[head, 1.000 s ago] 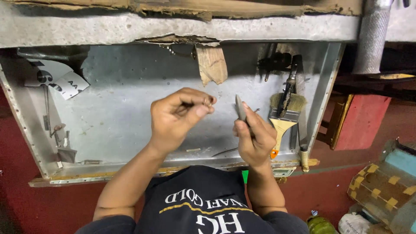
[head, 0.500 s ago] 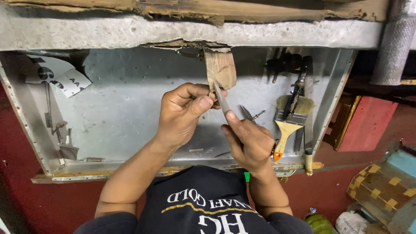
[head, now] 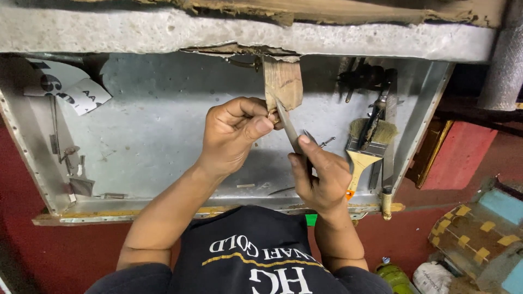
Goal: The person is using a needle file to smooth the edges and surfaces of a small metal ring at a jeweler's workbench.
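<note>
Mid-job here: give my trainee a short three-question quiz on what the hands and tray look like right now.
1. True or false: the right hand holds a thin flat metal blade.
2. What does the left hand pinch: A a paintbrush, B the lower end of the brown strip, C a paper label?
3. Which side of the metal tray holds the paintbrush?

Key: 1 true. 2 B. 3 the person's right.

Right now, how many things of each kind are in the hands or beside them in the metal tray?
Thin metal blade, in the right hand: 1
Brown paper strip, at the left hand: 1
Paintbrush: 1
Total: 3
</note>
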